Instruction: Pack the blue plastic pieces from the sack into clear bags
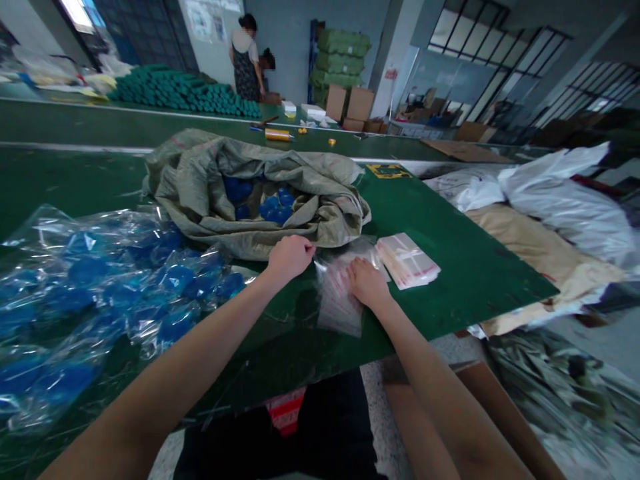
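My left hand [289,257] is curled shut, pinching the top edge of a clear plastic bag [340,303] that lies flat on the green table [450,253]. My right hand [367,283] rests on the same bag, fingers bent down onto it and pressing it to the table. A stack of empty clear bags [407,260] lies just right of my right hand. Behind my hands an open grey-green woven sack [250,180] holds blue round items [273,203].
A pile of bagged blue items [100,293] covers the table at left. White and tan sacks [550,207] lie beyond the table's right edge. A cardboard box [500,413] stands on the floor below. Two people [247,57] stand far back by stacked cartons.
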{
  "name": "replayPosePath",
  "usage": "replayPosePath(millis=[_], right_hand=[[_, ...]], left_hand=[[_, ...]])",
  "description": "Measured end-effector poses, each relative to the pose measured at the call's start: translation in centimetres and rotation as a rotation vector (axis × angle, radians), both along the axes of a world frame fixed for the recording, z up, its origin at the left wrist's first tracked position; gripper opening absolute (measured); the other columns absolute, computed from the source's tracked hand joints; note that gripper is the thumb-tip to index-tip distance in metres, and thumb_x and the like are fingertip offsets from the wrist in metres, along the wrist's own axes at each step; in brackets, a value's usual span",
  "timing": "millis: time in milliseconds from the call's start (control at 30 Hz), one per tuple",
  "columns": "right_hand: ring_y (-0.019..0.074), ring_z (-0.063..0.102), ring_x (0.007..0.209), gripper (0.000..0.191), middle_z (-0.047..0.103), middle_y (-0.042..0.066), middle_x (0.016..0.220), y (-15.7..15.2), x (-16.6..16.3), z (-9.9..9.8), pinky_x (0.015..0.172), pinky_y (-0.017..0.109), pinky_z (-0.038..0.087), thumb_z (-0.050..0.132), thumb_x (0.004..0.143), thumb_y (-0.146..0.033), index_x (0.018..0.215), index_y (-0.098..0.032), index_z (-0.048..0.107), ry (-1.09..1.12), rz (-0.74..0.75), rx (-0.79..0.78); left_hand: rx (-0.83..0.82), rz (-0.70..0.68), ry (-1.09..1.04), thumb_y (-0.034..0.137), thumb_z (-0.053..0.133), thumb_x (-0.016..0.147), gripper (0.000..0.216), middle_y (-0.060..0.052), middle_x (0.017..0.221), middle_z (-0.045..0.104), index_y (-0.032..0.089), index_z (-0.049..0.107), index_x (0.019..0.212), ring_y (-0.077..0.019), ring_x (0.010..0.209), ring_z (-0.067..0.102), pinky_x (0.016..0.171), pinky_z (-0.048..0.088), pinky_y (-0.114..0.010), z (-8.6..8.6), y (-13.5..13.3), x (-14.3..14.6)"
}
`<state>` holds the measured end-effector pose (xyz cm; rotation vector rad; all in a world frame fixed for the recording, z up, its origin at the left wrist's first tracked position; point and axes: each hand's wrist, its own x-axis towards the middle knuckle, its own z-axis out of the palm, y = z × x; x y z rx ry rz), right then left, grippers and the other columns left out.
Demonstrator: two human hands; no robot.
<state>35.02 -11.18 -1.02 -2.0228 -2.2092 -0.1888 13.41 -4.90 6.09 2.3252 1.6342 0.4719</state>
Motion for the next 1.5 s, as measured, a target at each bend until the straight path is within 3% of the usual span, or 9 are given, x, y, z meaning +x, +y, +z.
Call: replayPosePath(millis=[200, 300, 467, 633, 800, 1000, 1167, 1367, 1500], right_hand=[[0.0267, 0.06, 0.111, 0.035, 0.067, 0.018, 0.112, 0.9, 0.2, 1.4, 0.096, 0.035, 0.045, 0.039, 0.099, -0.029, 0.104, -0.009, 0.066, 0.054, -0.046, -0.024], [0.028, 0.058, 0.114, 0.032, 0.065, 0.02, 0.118, 1.2, -1.4, 3.4, 0.099, 0.039, 0.044, 0.045, 0.096, -0.029, 0.113, -0.008, 0.063, 0.176, -0.001, 0.151], [0.0202, 0.062, 0.088, 0.021, 0.066, 0.01, 0.095, 1.0, -8.5, 8.6, 0.082, 0.033, 0.05, 0.05, 0.095, -0.034, 0.098, -0.016, 0.061, 0.58, 0.244, 0.458], [0.0166, 0.063, 0.08, 0.024, 0.068, 0.006, 0.092, 3.0, -16.1, 11.6, 0.075, 0.03, 0.052, 0.06, 0.089, -0.039, 0.096, -0.016, 0.062, 0.753, 0.333, 0.383], [0.0155, 0.068, 0.077, 0.024, 0.073, 0.005, 0.092, 6.3, -19.5, 11.6, 0.076, 0.03, 0.055, 0.066, 0.084, -0.038, 0.094, -0.017, 0.068, 0.953, 0.346, 0.255], [0.0175, 0.07, 0.073, 0.02, 0.075, 0.004, 0.082, 8.2, -19.7, 10.2, 0.071, 0.029, 0.056, 0.065, 0.083, -0.034, 0.086, -0.016, 0.073, 1.167, 0.359, 0.151], [0.0177, 0.069, 0.072, 0.019, 0.074, 0.004, 0.079, 9.0, -18.9, 9.7, 0.07, 0.03, 0.054, 0.059, 0.087, -0.032, 0.085, -0.017, 0.072, 1.041, 0.311, 0.169], [0.0173, 0.064, 0.075, 0.018, 0.069, 0.006, 0.083, 8.9, -18.7, 9.8, 0.074, 0.03, 0.05, 0.052, 0.091, -0.026, 0.086, -0.016, 0.066, 0.716, 0.369, 0.39], [0.0167, 0.063, 0.074, 0.016, 0.069, 0.005, 0.086, 8.8, -19.0, 9.7, 0.073, 0.03, 0.051, 0.061, 0.087, -0.031, 0.093, -0.017, 0.063, 0.776, 0.411, 0.306]], left_hand=[[-0.051, -0.058, -0.318, 0.044, 0.06, 0.082, 0.028, -0.003, 0.079, 0.075, 0.022, 0.078, 0.086, -0.0178, 0.067, 0.066, 0.068, 0.05, -0.028, 4.3, -0.6, -5.9], [-0.054, 0.014, -0.39, 0.047, 0.062, 0.08, 0.029, -0.001, 0.068, 0.071, 0.023, 0.078, 0.087, -0.0159, 0.058, 0.062, 0.058, 0.045, -0.027, 5.8, -0.8, -8.9], [-0.015, 0.116, -0.474, 0.045, 0.063, 0.078, 0.029, -0.002, 0.063, 0.069, 0.021, 0.077, 0.085, -0.0164, 0.058, 0.061, 0.057, 0.044, -0.027, 7.2, -0.4, -12.0], [-0.064, 0.134, -0.675, 0.043, 0.063, 0.077, 0.029, -0.003, 0.067, 0.071, 0.018, 0.075, 0.08, -0.014, 0.053, 0.058, 0.05, 0.043, -0.025, 7.5, 0.6, -12.7], [-0.104, 0.077, -0.777, 0.041, 0.065, 0.076, 0.027, -0.003, 0.067, 0.07, 0.018, 0.075, 0.083, -0.0136, 0.054, 0.058, 0.05, 0.043, -0.024, 7.1, 1.7, -13.7], [-0.128, 0.066, -0.697, 0.036, 0.066, 0.077, 0.023, -0.003, 0.08, 0.074, 0.019, 0.077, 0.089, -0.0125, 0.057, 0.06, 0.054, 0.045, -0.024, 7.0, 2.3, -14.6], [-0.069, 0.07, -0.631, 0.033, 0.067, 0.076, 0.02, -0.003, 0.083, 0.074, 0.018, 0.076, 0.087, -0.0155, 0.069, 0.064, 0.065, 0.051, -0.027, 6.8, 2.5, -14.5], [0.029, 0.137, -0.577, 0.027, 0.065, 0.074, 0.019, -0.005, 0.085, 0.073, 0.015, 0.074, 0.087, -0.0172, 0.075, 0.065, 0.073, 0.052, -0.028, 5.8, 3.0, -13.9], [0.045, 0.144, -0.637, 0.026, 0.062, 0.075, 0.018, -0.004, 0.083, 0.072, 0.015, 0.073, 0.086, -0.0163, 0.073, 0.064, 0.07, 0.051, -0.027, 5.4, 3.3, -13.4]])
